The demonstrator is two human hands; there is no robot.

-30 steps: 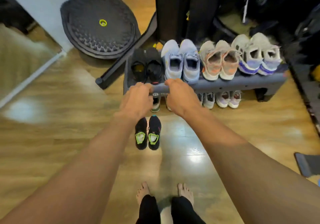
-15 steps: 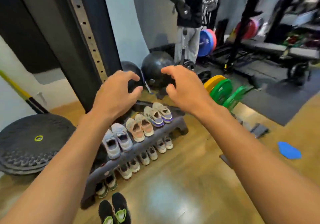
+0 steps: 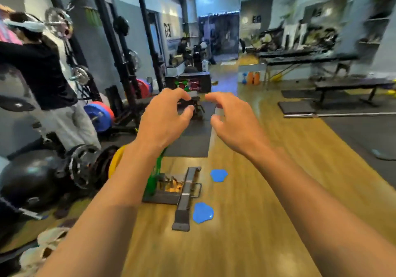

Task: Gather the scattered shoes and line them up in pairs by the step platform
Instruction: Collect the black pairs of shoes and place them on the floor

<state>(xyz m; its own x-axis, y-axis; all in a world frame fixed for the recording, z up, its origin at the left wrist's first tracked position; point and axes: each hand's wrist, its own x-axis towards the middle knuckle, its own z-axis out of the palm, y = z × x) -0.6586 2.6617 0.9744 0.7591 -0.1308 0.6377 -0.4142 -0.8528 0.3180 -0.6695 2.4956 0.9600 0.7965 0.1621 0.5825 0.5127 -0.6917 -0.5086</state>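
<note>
Our L hand [image 3: 162, 119] and R hand [image 3: 232, 124] are up in front of us, side by side but apart. Fingers half curled w/ a wide gap to the thumbs, gripping nothing. Below them on the wood floor [image 3: 225, 244]: a dark flat bar [image 3: 184, 201] w/ two blue pads [image 3: 202, 212] just beside it on its R. A green plate [image 3: 154, 176] and a yellow plate [image 3: 114, 166] sit by our L forearm. Shoes [image 3: 50, 239]: pale, blurred, at the bottom-L corner, well apart from both hands. A person in a black top [image 3: 40, 73] stands far L by the rack [image 3: 120, 58].
</note>
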